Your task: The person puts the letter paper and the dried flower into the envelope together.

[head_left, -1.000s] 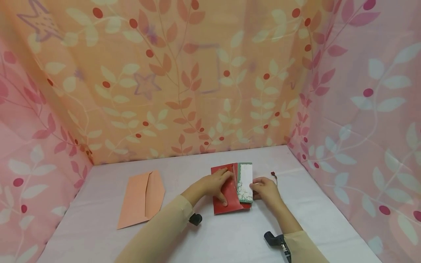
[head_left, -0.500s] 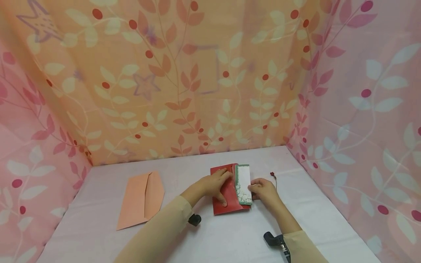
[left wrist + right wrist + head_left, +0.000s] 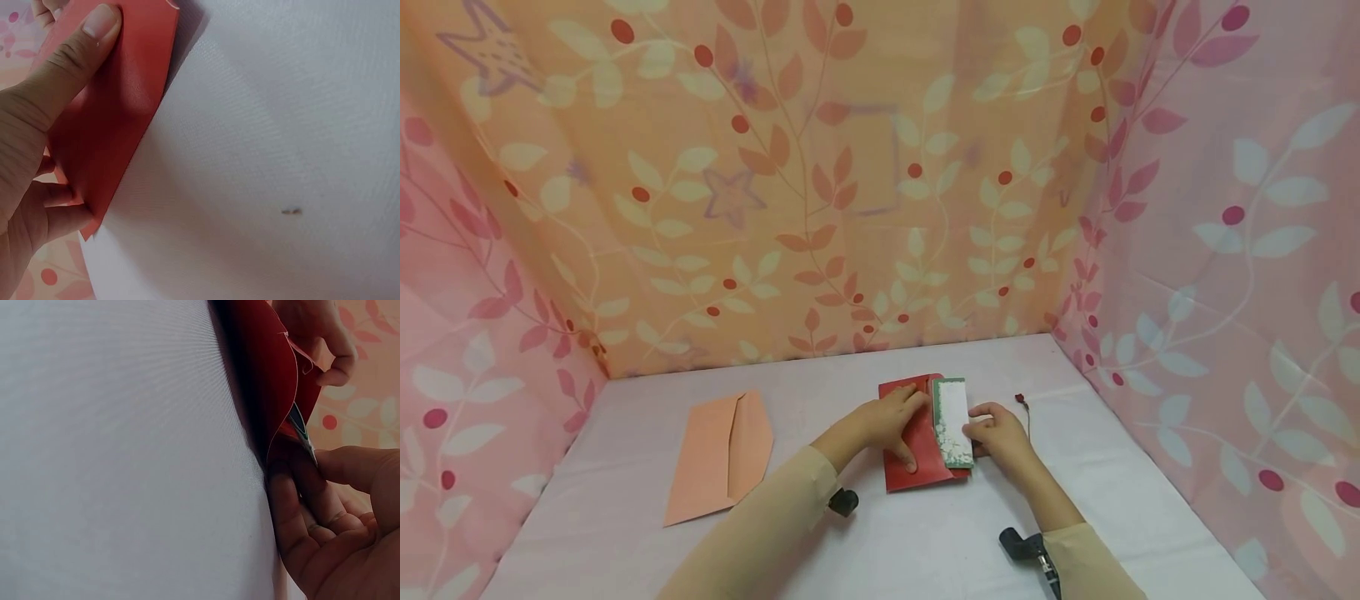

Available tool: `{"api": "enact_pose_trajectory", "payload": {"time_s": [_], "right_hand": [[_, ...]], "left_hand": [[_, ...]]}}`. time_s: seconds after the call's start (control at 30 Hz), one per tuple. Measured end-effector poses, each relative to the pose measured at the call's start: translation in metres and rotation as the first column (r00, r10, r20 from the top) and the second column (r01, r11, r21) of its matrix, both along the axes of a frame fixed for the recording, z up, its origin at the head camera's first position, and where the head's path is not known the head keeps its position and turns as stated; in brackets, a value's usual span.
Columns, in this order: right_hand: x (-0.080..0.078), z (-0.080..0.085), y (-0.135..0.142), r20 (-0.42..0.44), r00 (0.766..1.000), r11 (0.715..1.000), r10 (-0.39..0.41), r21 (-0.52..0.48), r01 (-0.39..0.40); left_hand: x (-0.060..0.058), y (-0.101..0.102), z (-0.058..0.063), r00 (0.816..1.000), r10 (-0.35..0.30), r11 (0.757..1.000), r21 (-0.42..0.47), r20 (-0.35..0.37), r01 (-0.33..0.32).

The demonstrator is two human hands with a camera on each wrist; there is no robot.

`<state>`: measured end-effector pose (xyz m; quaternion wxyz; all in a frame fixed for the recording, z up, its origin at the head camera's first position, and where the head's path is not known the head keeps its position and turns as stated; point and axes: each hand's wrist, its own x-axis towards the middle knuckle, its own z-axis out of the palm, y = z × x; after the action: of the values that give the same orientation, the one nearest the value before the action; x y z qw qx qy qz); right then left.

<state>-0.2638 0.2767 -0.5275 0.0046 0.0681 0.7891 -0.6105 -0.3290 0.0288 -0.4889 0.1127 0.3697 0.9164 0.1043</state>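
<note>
A red envelope point(image 3: 921, 454) lies on the table, its opening facing right. My left hand point(image 3: 891, 423) grips it, thumb on the front face and the other fingers at its far edge, as the left wrist view shows point(image 3: 31, 134). A white card with a green floral border point(image 3: 953, 421) is partly inside the opening. My right hand point(image 3: 1000, 432) pinches the card's right edge between thumb and fingers. In the right wrist view the card point(image 3: 300, 428) shows edge-on between the envelope's point(image 3: 265, 369) parted sides. The card's left part is hidden inside.
A peach envelope point(image 3: 700, 458) with its flap unfolded lies at the left of the white-covered table point(image 3: 880, 550). A small dried red flower on a thin stem point(image 3: 1021, 400) lies just beyond my right hand. Patterned curtains point(image 3: 820, 167) stand behind and at both sides.
My right hand has moved slightly left, pushing the card deeper into the red envelope. The left hand and the envelope have stayed in place.
</note>
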Motion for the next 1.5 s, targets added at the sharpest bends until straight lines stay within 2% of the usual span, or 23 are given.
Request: {"api": "enact_pose_trajectory", "payload": {"time_s": [0.27, 0.5, 0.87, 1.13, 1.5], "right_hand": [[-0.001, -0.001, -0.004, -0.018, 1.000, 0.999, -0.009, 0.031, 0.010], [0.000, 0.000, -0.008, -0.026, 0.999, 0.993, -0.027, 0.113, 0.030], [-0.001, -0.005, -0.010, -0.028, 0.999, 0.990, -0.034, 0.139, 0.037], [0.000, 0.000, -0.011, -0.028, 0.999, 0.987, -0.029, 0.157, 0.033], [-0.004, -0.003, -0.009, -0.013, 1.000, 0.988, -0.026, 0.154, 0.028]], "left_hand": [[0.000, 0.001, 0.001, 1.000, -0.012, 1.000, -0.014, -0.020, 0.012], [0.000, 0.001, 0.001, 1.000, -0.009, 1.000, -0.012, -0.028, 0.008], [-0.006, -0.002, -0.007, 0.999, 0.007, 0.998, 0.057, 0.045, -0.009], [-0.007, -0.005, -0.003, 0.997, -0.004, 0.997, 0.076, 0.078, -0.002], [-0.014, -0.010, 0.005, 0.989, -0.052, 0.993, 0.108, 0.136, 0.037]]}}
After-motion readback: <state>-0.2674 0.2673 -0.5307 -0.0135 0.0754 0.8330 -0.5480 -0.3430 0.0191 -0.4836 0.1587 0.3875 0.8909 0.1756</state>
